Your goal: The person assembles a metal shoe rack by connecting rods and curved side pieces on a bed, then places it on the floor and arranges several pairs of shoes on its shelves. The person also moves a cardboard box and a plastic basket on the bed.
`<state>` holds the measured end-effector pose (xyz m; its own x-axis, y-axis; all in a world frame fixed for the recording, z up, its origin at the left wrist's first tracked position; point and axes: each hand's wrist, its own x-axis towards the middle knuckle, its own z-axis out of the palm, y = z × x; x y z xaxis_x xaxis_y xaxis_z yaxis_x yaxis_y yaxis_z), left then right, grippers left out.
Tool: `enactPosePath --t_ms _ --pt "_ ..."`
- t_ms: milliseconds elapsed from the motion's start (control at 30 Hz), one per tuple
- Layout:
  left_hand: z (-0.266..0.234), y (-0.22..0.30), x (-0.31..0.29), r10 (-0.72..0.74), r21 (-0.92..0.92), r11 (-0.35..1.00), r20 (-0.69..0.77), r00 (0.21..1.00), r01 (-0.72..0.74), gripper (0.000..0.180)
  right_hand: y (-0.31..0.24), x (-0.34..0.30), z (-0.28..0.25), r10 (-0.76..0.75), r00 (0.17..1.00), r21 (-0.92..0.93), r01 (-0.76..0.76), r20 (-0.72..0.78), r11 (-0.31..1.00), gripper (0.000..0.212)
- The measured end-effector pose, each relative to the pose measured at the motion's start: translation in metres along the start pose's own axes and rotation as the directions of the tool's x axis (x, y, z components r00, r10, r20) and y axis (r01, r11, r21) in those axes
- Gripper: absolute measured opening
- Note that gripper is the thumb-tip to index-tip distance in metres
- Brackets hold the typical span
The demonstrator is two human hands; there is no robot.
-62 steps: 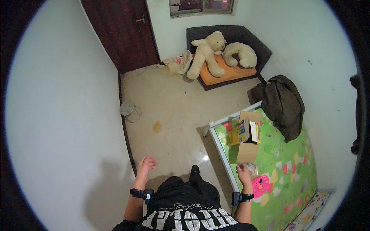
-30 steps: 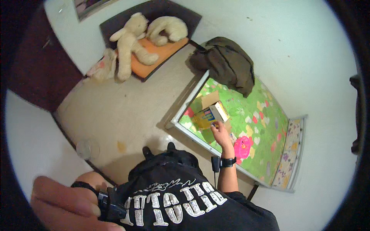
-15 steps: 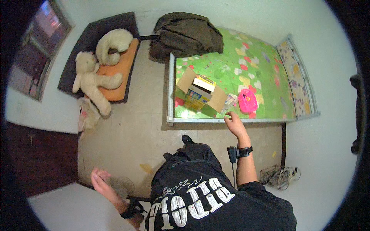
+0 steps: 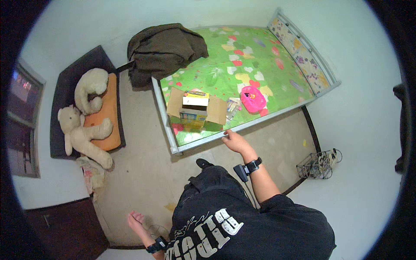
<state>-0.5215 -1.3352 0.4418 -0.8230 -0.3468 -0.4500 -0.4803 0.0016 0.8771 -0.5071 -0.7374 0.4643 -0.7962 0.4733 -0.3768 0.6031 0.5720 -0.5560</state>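
My right hand [image 4: 234, 141] reaches toward the bed's metal side rail [image 4: 203, 143], its fingers loosely apart with nothing visible in them. Just beyond it on the bed stands an open cardboard box [image 4: 216, 111], flaps spread. Inside, a white and yellow carton [image 4: 195, 100] pokes up. Beside the box lie small packaged items [image 4: 233, 107], too blurred to name. A pink plastic basket [image 4: 253, 100] holding a few small things sits to their right. My left hand [image 4: 135, 220] hangs low over the floor, away from everything, fingers apart and bare.
A green heart-patterned mattress [image 4: 208, 80] covers the bed, with a dark blanket [image 4: 164, 50] heaped at its far left corner. Left stands a grey and orange sofa [image 4: 113, 125] holding a stuffed bear [image 4: 78, 130] and a curved plush [image 4: 89, 89]. A wire basket [image 4: 314, 167] stands by the right wall.
The view has turned and shifted, so the bed appears tilted and lower left. My right hand stays near the bed rail; my left hand appears closer to my body.
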Motion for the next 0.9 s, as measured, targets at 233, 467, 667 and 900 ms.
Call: enactPosePath --t_ms 233,467,667,900 --pt "0.0 -0.024 0.021 -0.04 0.017 0.999 0.019 0.999 0.039 0.039 0.004 0.059 0.052 0.178 0.983 0.21 -0.165 -0.048 0.964 0.066" --pt "0.028 -0.002 0.038 0.002 0.119 0.993 0.017 1.0 -0.004 0.041 -0.029 0.145 0.115 0.222 0.838 0.794 -0.543 0.498 0.273 0.102" --pt "0.069 0.017 0.038 -0.007 0.087 0.996 0.05 0.999 0.003 0.037 -0.036 0.235 0.126 0.28 0.782 0.822 -0.567 0.556 -0.048 0.097" --pt "0.141 0.057 0.01 -0.019 0.301 0.954 0.096 0.995 -0.011 0.031 -0.018 0.261 0.13 0.155 0.837 0.851 -0.523 0.525 -0.058 0.051"
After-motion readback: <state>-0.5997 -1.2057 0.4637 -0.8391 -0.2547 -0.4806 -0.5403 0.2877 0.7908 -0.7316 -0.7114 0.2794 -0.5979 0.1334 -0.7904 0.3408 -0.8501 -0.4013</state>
